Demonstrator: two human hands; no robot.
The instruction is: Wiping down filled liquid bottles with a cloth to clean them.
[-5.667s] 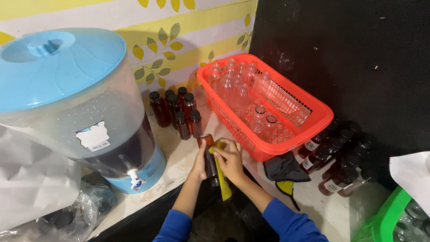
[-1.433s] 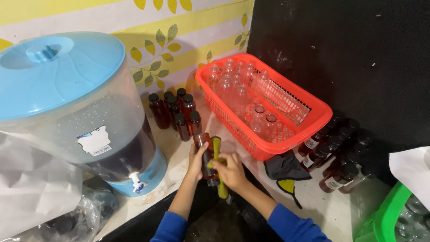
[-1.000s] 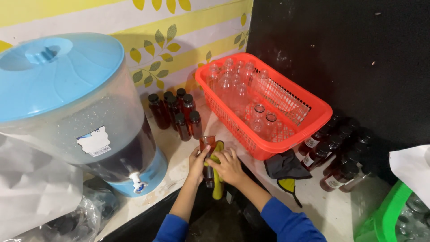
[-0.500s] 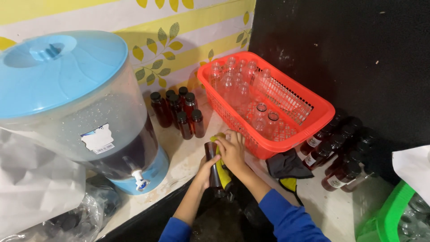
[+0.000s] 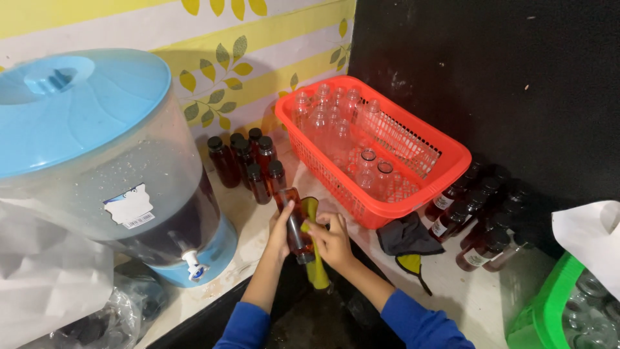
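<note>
Left hand grips the brown bottle; right hand clasps the yellow-green tool. Bottle looks light, smooth, probably slippery. Best held mid-body.

Dim, uneven light; soft focus

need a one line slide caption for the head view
Both hands, left hand and right hand, grip a filled amber bottle and yellow-green tool beside a red basket of clear bottles.

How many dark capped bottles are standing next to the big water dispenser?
6 capped bottles, clustered on the counter between the water dispenser and the red basket. Others may be hidden behind them. One more uncapped bottle is in the hands.
</note>
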